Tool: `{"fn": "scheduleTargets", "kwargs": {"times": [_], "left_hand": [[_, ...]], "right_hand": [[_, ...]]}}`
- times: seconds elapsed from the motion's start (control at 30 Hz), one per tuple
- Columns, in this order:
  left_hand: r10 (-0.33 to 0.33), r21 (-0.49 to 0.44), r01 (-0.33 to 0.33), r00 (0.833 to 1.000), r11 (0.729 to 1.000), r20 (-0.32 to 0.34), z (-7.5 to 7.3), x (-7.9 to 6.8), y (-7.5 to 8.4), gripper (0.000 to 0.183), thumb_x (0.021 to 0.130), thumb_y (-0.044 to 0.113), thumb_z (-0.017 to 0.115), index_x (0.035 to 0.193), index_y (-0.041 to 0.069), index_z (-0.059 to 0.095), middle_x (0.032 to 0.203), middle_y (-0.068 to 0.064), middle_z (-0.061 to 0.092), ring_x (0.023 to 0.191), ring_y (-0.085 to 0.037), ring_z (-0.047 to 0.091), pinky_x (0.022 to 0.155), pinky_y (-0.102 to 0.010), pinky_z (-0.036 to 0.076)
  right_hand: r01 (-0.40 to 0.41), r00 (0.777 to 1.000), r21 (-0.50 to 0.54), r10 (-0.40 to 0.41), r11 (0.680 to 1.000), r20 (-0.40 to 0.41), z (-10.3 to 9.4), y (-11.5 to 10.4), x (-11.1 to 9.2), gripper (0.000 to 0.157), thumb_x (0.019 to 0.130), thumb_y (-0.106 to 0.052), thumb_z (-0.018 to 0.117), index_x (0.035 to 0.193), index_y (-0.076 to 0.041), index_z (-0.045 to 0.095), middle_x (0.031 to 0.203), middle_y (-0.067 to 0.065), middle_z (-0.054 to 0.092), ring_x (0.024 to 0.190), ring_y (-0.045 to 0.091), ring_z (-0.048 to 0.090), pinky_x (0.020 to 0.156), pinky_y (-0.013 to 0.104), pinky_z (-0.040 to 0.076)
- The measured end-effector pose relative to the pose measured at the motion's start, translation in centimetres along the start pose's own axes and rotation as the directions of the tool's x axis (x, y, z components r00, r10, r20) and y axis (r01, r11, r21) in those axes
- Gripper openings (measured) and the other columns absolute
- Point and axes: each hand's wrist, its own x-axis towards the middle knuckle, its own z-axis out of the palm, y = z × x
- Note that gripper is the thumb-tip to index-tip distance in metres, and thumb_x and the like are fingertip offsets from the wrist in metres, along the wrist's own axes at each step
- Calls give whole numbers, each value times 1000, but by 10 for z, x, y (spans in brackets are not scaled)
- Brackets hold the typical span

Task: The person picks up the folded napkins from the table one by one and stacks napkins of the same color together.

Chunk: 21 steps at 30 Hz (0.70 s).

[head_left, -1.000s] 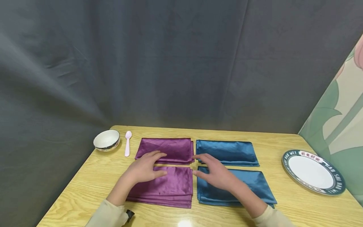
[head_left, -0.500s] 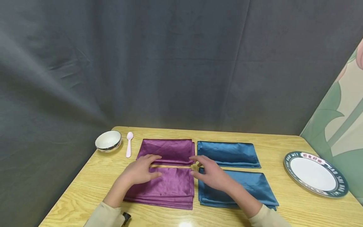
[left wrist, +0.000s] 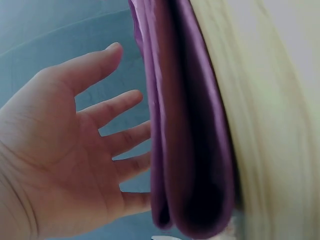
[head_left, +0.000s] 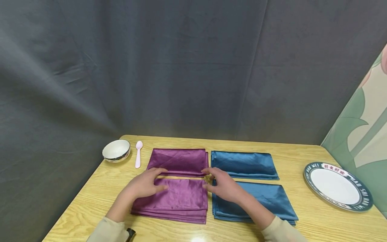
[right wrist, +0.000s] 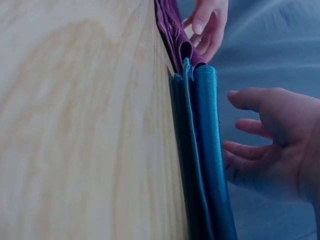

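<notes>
My left hand (head_left: 144,184) hovers over the left part of the near folded purple satin cloth (head_left: 185,196), fingers spread and thumb apart. In the left wrist view its palm shows bare beside the cloth's thick folded layers (left wrist: 200,165). Above the inner edge of the near folded blue satin cloth (head_left: 260,198), my right hand (head_left: 224,185) holds nothing, its fingers loosely bent toward the purple side. Behind these lie a second folded purple cloth (head_left: 181,160) and a second folded blue cloth (head_left: 244,164), each partly overlapped by a hand in the head view.
A white bowl (head_left: 116,149) with a patterned outside stands at the table's back left corner, beside a pale pink spoon (head_left: 138,154). On the right lies a white plate (head_left: 335,186) with a green lettered rim. A dark curtain (head_left: 193,67) hangs behind the wooden table (head_left: 84,215).
Both hands have drifted a little left and slightly back toward me, the left one more so. The head view has shifted slightly. The cloths, bowl, spoon and plate stay in place.
</notes>
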Motion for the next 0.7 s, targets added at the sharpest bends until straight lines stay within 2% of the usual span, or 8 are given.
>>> {"fn": "scheduleTargets", "kwargs": {"times": [0.17, 0.3, 0.53, 0.7], "left_hand": [[6, -17, -6, 1000, 1000, 1, -1, -3, -7, 63, 86, 38, 79, 138, 9, 59, 135, -15, 60, 125, -39, 55, 103, -58, 45], [15, -30, -15, 1000, 999, -1, -2, -5, -12, 60, 86, 35, 80, 135, 6, 61, 126, -13, 64, 119, -37, 59, 101, -56, 47], [74, -36, -74, 997, 997, 2, -8, -8, -18, 47, 81, 25, 84, 120, 6, 67, 113, -12, 65, 106, -34, 62, 94, -53, 51], [113, -33, -113, 993, 993, 13, -13, -11, -20, 42, 77, 11, 84, 115, 4, 68, 106, -9, 64, 96, -28, 61, 84, -43, 53]], "right_hand": [[10, 1000, -19, -9, 1000, 2, 4, 3, 2, 43, 92, -18, 77, 131, -8, 63, 117, 5, 64, 105, 24, 61, 78, 37, 56], [17, 1000, -42, -17, 999, 0, 5, 3, 4, 38, 89, -15, 79, 125, -8, 66, 109, 2, 64, 101, 22, 62, 82, 40, 56], [17, 999, -79, -13, 997, 44, 6, 1, 6, 36, 87, -14, 80, 121, -9, 67, 104, -1, 66, 95, 17, 61, 81, 40, 55], [23, 997, -88, -17, 996, 72, 8, 0, 8, 38, 86, -13, 82, 121, -7, 68, 100, -2, 64, 88, 15, 57, 75, 35, 53]]}}
